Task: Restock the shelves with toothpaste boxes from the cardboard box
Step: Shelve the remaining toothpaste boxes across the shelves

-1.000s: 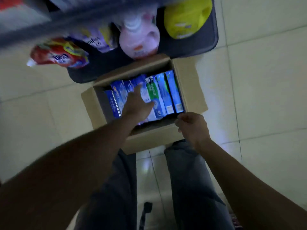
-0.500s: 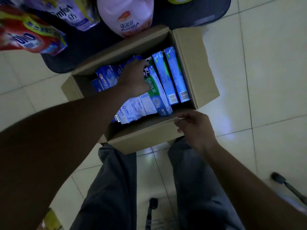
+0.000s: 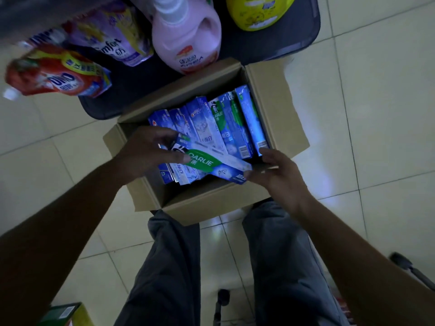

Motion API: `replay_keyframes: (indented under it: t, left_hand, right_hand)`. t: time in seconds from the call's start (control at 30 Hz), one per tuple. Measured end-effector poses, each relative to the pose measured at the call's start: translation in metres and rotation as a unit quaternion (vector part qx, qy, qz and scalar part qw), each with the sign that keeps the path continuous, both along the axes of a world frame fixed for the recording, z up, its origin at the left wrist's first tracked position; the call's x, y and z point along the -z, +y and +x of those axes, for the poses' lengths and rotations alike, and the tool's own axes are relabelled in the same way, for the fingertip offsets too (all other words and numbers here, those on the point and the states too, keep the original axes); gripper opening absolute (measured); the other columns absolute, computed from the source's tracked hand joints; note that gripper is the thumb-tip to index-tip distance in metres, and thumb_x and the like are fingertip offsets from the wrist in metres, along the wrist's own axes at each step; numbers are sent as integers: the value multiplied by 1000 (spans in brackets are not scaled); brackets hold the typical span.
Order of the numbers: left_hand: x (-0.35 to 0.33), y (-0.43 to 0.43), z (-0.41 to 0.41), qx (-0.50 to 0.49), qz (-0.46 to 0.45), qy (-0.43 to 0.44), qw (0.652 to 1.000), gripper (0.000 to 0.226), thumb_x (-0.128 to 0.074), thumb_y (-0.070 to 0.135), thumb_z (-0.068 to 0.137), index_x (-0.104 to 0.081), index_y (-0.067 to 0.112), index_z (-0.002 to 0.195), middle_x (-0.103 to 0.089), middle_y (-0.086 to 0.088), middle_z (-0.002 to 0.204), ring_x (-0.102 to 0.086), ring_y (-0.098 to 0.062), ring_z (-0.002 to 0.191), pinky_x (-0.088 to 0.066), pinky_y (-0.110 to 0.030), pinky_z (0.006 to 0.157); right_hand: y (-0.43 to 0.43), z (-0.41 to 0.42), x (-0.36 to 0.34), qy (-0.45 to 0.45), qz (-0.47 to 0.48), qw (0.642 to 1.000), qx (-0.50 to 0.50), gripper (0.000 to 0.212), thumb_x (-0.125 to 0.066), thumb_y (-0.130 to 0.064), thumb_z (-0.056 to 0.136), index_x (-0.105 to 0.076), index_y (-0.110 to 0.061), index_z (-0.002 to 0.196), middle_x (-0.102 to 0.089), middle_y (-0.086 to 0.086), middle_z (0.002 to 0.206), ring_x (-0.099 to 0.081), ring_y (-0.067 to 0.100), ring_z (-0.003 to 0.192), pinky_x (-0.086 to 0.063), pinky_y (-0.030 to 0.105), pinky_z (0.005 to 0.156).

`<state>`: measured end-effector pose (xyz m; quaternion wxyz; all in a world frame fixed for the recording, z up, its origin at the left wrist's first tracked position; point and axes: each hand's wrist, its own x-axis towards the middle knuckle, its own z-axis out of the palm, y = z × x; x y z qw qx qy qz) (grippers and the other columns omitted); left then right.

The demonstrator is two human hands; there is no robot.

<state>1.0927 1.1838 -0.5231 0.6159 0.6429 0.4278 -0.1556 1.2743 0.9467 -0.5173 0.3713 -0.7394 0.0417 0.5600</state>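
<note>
You are gripping the green toothpaste box (image 3: 213,164) in your left hand (image 3: 146,153), open right hand (image 3: 283,176) propping its end, so try lifting it level.

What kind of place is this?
Probably a shop aisle: a cardboard box of toothpaste boxes sits on the tiled floor by a low shelf stocked with a pink bottle and a red pouch.
</note>
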Motion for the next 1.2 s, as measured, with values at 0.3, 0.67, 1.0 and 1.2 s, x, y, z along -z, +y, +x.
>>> replay_keyframes:
  t: [0.3,0.67,1.0,1.2]
  left_hand:
    - [12,-22,30,-76,-114,35,990,33,-85,30,66,-80,27,98,-78,5,91,-69,-8,84,-44,-32,76]
    - [111,-24,127,-57,147,63,986,63,-74,15,89,-51,13,148,-53,-12,140,-60,-23,115,-48,-28,89]
    - [121,-50,130,-20,207,67,976,32,-81,13,80,-53,18,97,-59,-4,97,-56,-22,88,-47,-33,75]
    - [53,-58,76,-232,113,53,965,47,-88,9,74,-56,35,98,-67,-4,109,-62,-17,78,-48,-30,65]
  right_hand:
    - [-27,8,-6,50,93,989,104,34,-79,2,78,-67,3,110,-72,26,89,-67,31,77,-59,39,72]
    - [-81,27,5,-29,69,986,150,41,-87,-27,65,-74,-5,97,-75,21,91,-71,35,80,-57,57,84]
    - [-88,36,-15,-55,67,986,144,40,-85,-28,66,-73,-6,98,-76,18,94,-68,52,93,-56,64,87]
    - [-67,43,-58,-76,85,985,127,38,-85,-26,65,-73,-5,94,-71,28,85,-64,40,71,-54,58,74]
